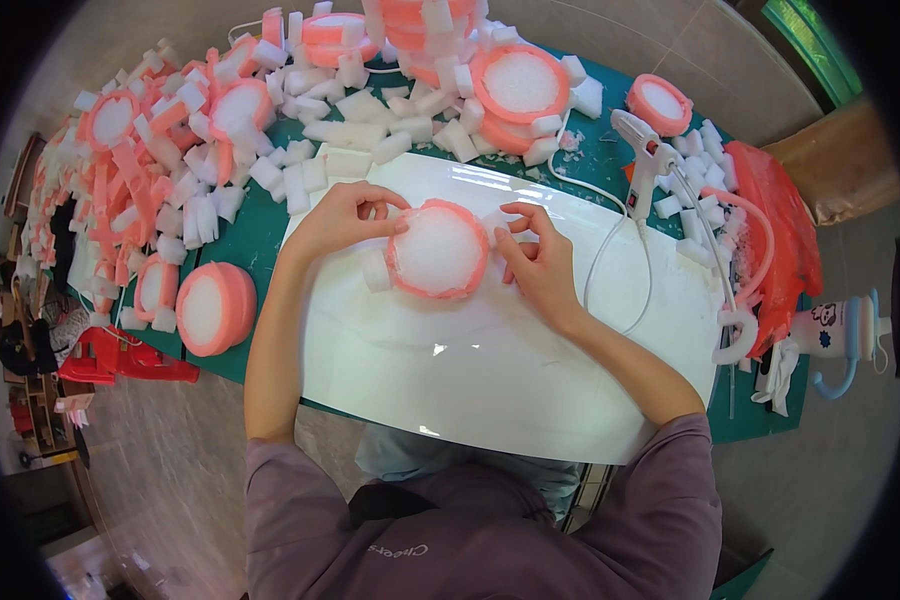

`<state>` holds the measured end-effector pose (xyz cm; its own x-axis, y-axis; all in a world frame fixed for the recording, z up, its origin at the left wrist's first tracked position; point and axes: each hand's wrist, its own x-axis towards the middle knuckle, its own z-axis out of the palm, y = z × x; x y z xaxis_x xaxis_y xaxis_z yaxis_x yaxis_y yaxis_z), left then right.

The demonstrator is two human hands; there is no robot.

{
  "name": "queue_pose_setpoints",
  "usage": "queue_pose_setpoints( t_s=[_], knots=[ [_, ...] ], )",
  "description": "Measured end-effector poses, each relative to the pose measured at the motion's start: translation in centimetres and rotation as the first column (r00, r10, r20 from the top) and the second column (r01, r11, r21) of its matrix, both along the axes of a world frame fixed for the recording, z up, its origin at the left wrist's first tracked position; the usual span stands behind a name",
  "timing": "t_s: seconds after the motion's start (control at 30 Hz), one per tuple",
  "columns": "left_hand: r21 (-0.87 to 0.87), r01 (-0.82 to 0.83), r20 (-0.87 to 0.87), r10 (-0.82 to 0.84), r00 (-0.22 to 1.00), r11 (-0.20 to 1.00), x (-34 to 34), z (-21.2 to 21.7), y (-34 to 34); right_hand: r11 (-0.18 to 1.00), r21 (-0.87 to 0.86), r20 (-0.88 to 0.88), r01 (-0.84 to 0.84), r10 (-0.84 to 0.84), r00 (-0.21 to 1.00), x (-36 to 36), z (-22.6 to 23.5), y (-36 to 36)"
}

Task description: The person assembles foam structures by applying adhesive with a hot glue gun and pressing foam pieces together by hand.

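A round white foam disc (436,251) with a pink foam rim lies on the glossy white board in front of me. My left hand (355,217) pinches the upper left of its rim between thumb and index finger. Against the disc's lower left side rests a small white foam block (375,271). At the right edge of the disc my right hand (536,258) has thumb and index finger around another pale foam block (494,222), partly hidden by the fingertips. Whether these blocks are stuck to the rim I cannot tell.
The white board (490,375) covers part of a green table (232,237). Loose white blocks (365,108) and finished-looking pink-rimmed discs (520,82) pile up behind. A white glue gun (646,150) with a cord stands at the right, near a red bag (775,235) and a cup (832,328).
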<state>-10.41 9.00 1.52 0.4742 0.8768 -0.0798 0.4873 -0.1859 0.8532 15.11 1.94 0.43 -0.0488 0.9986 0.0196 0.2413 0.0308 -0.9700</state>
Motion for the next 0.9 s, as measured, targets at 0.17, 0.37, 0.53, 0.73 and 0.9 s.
queue_pose_setpoints(
  t_s=[0.17, 0.37, 0.53, 0.73, 0.9],
  knots=[
    [-0.027, 0.045, -0.013, -0.045, 0.999, 0.999, 0.3, -0.2, -0.1, 1.0, -0.013, -0.006, -0.005, 0.005, 1.0, 0.0, 0.0, 0.0],
    [0.019, 0.059, -0.039, -0.058, 0.998, 0.998, 0.4, -0.1, -0.1, 0.999, 0.045, 0.057, -0.031, 0.028, 0.998, -0.1, 0.0, 0.0],
    [0.075, 0.052, -0.032, -0.05, 0.998, 0.996, 0.5, -0.4, 0.2, 0.995, 0.073, 0.221, -0.068, 0.05, 0.974, -0.2, 0.3, 0.1],
    [0.444, 0.054, -0.175, 0.027, 0.984, 0.894, 0.7, -0.1, -0.3, 0.995, 0.082, 0.249, -0.049, 0.027, 0.968, -0.2, 0.4, -0.2],
    [0.631, 0.036, -0.273, 0.179, 0.945, 0.775, 0.5, -1.3, -0.3, 0.995, 0.086, 0.238, -0.05, 0.028, 0.971, -0.5, 0.6, -0.3]
  ],
)
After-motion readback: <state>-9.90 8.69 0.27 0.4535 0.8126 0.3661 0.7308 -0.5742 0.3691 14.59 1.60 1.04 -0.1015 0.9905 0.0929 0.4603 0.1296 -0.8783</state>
